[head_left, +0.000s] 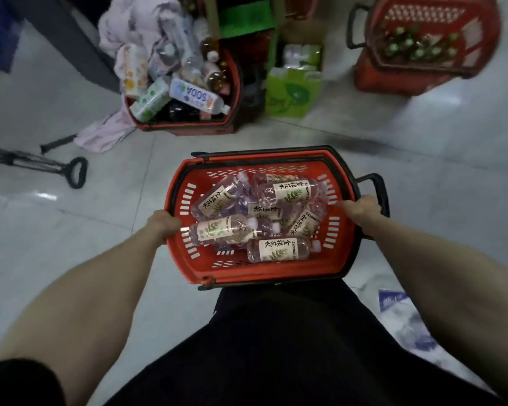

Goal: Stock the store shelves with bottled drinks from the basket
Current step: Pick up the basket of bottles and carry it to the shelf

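Two hands on one red basket (264, 273): left hand (165, 223) grips the left rim with fingers curled over the edge, right hand (360, 207) grips the right rim just beside the black side handle (376, 186), fingers wrapped round the edge. I count roughly seven or eight clear bottles (276, 251) with pinkish liquid and cream labels lying on their sides in a loose pile inside the basket, caps pointing different ways. Basket sits right in front of the person's black clothing (276, 347), near edge against it; I can't tell if it rests on the tiled floor (408, 159) or is lifted. Far side, upper left, a second red basket (235, 83) is heaped with mixed bottles, a SODA bottle (194, 95) on top, pink cloth (106, 133) draped beside it. Green carton (291, 95) stands just right of that. Third red basket (423, 81) upper right holds green-capped bottles (417, 48). Black folding cart frame (77, 172) lies on the floor at left. Crumpled plastic bag (399, 313) lower right. No shelves in view.
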The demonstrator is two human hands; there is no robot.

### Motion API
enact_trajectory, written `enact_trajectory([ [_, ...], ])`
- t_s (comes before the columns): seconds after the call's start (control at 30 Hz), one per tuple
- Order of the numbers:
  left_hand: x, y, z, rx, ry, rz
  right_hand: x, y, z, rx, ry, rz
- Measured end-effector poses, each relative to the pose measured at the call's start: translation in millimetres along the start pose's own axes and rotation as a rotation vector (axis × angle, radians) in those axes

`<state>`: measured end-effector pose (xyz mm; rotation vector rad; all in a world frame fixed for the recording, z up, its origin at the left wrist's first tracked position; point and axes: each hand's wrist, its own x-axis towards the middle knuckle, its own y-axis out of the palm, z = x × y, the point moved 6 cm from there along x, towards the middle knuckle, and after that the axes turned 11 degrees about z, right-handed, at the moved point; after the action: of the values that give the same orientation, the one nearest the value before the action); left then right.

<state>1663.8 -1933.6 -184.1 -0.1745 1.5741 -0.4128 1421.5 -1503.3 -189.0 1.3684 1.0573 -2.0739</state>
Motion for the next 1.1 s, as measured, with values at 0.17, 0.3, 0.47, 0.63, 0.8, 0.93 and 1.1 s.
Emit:
enact_trajectory([
  [0.17, -6, 34, -121, 0.245, 0.133, 0.038, 4, -67, -91, 0.222, 0.064, -0.106],
  [0.3, -24, 76, -217, 0.433, 0.214, 0.064, 2, -101, -167, 0.383, 0.156, -0.19],
  [0.47, -67, 148, -328, 0.707, 0.321, 0.002, -11, -114, -253, 0.559, 0.319, -0.243],
  [0.63, -81, 218, -414, 1.022, 0.42, -0.041, -29, -112, -308, 0.711, 0.453, -0.278],
  [0.8, -54, 277, -495, 1.205, 0.465, 0.071, -44, -112, -334, 0.892, 0.583, -0.32],
  [0.93, -110, 336, -545, 1.329, 0.545, 0.16, -47, -120, -337, 0.972, 0.659, -0.331],
  [1.1, -130, 380, -612, 1.442, 0.557, 0.194, -41, -146, -341, 1.056, 0.713, -0.294],
])
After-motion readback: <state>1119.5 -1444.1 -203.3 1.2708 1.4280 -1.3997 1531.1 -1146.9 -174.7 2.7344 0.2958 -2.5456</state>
